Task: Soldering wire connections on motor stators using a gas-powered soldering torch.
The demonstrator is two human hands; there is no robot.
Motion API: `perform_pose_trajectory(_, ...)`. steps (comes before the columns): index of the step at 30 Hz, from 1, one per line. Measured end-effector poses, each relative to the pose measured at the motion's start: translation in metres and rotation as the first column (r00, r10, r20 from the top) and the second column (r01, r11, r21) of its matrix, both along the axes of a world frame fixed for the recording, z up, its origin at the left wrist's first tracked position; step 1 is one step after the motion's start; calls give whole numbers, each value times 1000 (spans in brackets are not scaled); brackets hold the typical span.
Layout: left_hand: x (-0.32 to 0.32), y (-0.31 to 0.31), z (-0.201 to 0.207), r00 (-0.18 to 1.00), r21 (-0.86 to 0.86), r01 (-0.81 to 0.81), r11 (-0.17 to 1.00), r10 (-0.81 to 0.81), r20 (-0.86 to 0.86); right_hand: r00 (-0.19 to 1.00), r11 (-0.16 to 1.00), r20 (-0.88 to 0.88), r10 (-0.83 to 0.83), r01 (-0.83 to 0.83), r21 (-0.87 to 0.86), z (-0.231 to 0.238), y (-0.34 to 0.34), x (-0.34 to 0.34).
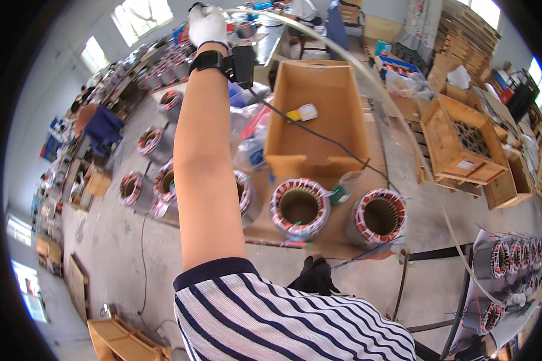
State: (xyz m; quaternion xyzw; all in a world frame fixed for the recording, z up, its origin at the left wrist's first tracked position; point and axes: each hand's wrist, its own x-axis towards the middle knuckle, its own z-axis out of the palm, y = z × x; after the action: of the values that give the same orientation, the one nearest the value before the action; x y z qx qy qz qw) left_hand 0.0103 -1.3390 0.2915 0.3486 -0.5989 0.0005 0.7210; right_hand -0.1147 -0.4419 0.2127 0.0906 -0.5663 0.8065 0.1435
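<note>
My left arm, in a striped short sleeve, reaches up to the top of the view. My left hand [208,27], in a white glove, is closed at one end of a long pale flexible strip [397,111]. From there the strip arcs over to the lower right. Its far end meets my right hand [516,299], small and white-gloved, whose fingers look closed on it. Beside that hand lie several motor stators [498,259] with white-laced windings. Under my left arm, more stators stand on cardboard, among them a middle one [299,209] and a right one [379,218].
An open cardboard box [316,141] holds a small yellow-and-white item [303,113]; a black cable [337,143] crosses it. Wooden crates [464,141] and stacked pallets [468,36] stand right. Plastic bags [250,135] lie left of the box. A dark metal frame [442,253] stands lower right.
</note>
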Motion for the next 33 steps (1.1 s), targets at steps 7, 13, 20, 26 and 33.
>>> perform_pose_trajectory(7, 103, 96, 39, 796, 121, 594, 795, -603, 53, 984, 983, 8, 176, -176, -52, -15, 7, 20)
perform_pose_trajectory(13, 48, 196, 20, 514, 287, 840, 460, -844, -153, 986, 982, 22, 164, -162, -94, -28, 20, 36)
perform_pose_trajectory(20, -40, 223, -1, 324, 114, 946, 304, -909, -263, 995, 962, -14, 103, -103, -252, -36, 73, 61)
perform_pose_trajectory(26, -20, 294, -90, 473, 495, 812, 310, -846, -246, 999, 979, -45, 29, -37, -201, -48, 153, 117)
perform_pose_trajectory(33, -47, 431, -226, 122, 876, 323, -359, -901, -415, 970, 927, 24, -243, 239, -290, -25, 146, 152)
